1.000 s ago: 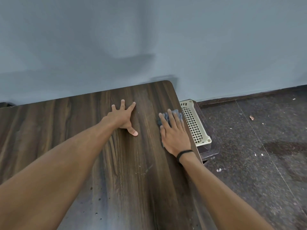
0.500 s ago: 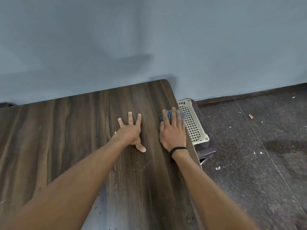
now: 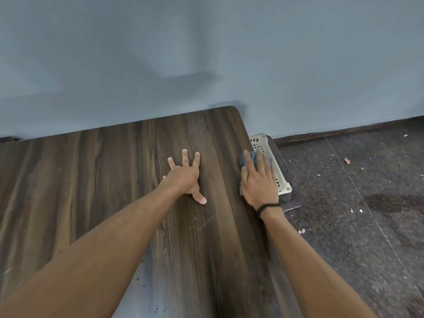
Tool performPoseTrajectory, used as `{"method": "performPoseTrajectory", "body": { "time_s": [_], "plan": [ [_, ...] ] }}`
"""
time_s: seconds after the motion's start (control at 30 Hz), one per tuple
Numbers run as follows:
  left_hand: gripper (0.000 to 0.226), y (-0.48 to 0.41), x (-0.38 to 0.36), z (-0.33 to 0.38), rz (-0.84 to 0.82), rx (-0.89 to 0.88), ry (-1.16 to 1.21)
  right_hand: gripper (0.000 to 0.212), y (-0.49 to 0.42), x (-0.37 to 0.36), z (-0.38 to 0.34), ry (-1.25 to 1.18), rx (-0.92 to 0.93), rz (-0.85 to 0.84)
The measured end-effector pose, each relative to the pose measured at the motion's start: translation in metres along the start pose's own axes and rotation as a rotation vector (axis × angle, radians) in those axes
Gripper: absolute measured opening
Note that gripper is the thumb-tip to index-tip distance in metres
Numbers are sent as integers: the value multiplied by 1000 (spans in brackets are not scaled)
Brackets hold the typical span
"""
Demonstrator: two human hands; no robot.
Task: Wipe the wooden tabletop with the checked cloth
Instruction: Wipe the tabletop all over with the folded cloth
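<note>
Wood table (image 3: 114,180), wiping at its right edge.
Our right hand (image 3: 259,182) presses the cloth (image 3: 242,160) flat under straight fingers; our left hand (image 3: 184,177) lies spread beside it. We should press evenly, sweeping toward specks (image 3: 195,218) behind the grip.

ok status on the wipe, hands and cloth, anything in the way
Left hand flat on the wooden tabletop, fingers spread. Right hand pressing the checked cloth at the right edge. Only specks on the wood; cream basket lower down beside that edge.
</note>
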State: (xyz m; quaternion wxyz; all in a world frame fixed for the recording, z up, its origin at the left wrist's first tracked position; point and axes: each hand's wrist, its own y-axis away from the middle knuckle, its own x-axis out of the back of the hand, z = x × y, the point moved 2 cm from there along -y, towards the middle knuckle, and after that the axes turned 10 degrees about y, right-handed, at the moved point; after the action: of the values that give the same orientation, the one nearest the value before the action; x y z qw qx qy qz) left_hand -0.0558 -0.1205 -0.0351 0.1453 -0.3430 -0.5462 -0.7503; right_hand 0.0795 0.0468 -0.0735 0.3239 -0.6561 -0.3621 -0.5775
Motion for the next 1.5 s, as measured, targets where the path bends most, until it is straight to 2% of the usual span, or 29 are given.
{"method": "performPoseTrajectory", "body": {
  "time_s": [0.07,0.2,0.27,0.33,0.37,0.5,0.57,0.63,0.67,0.77,0.8,0.9,0.93,1.03,1.07,1.2,1.33,1.4,1.47,1.5],
  "plan": [
    [151,-1,0,0,-6,11,-6,56,-4,1,-16,-2,-82,-39],
    [151,-2,-5,-3,6,-10,-17,55,53,-8,-6,21,170,19],
    [150,-1,-3,-5,21,-19,-7,55,46,-3,5,30,100,10],
    [149,0,-1,-5,24,-29,-17,56,27,-1,-7,25,-44,-23],
    [148,1,-1,-4,29,-31,-24,57,28,-2,-17,38,-49,-33],
    [146,4,-4,-3,67,-32,-24,56,67,-7,-9,4,213,2],
    [145,5,0,-6,89,-42,-1,54,51,-2,4,20,121,29],
    [144,8,1,-5,86,-44,13,55,36,3,-4,5,-36,-26],
    [143,9,0,-5,87,-41,15,56,41,1,-10,26,-23,-34],
    [142,10,-4,-2,91,-34,7,54,80,-4,1,26,180,3],
    [141,11,-4,-3,97,-34,10,54,84,-1,9,40,172,-2],
    [141,10,-1,-4,99,-32,17,56,61,3,4,38,-16,-31],
    [142,9,-1,-3,96,-32,13,56,63,2,-6,43,-14,-46],
    [143,6,-3,-1,104,-32,-8,55,94,-5,-5,-9,207,-3],
    [143,5,-3,-2,113,-34,-10,54,99,-4,3,5,219,-2],
    [144,2,0,-3,99,-42,-17,56,65,3,-10,43,-14,-30],
    [138,10,-8,0,125,-65,-22,54,99,-4,-7,7,149,2],
    [139,19,-21,1,111,-111,-36,55,95,0,4,58,76,18],
    [146,27,-41,4,6,-102,-48,55,83,2,-6,41,-42,-10],
    [150,32,-51,5,-36,-88,-62,55,87,1,-13,40,-33,-14]
  ]
}}
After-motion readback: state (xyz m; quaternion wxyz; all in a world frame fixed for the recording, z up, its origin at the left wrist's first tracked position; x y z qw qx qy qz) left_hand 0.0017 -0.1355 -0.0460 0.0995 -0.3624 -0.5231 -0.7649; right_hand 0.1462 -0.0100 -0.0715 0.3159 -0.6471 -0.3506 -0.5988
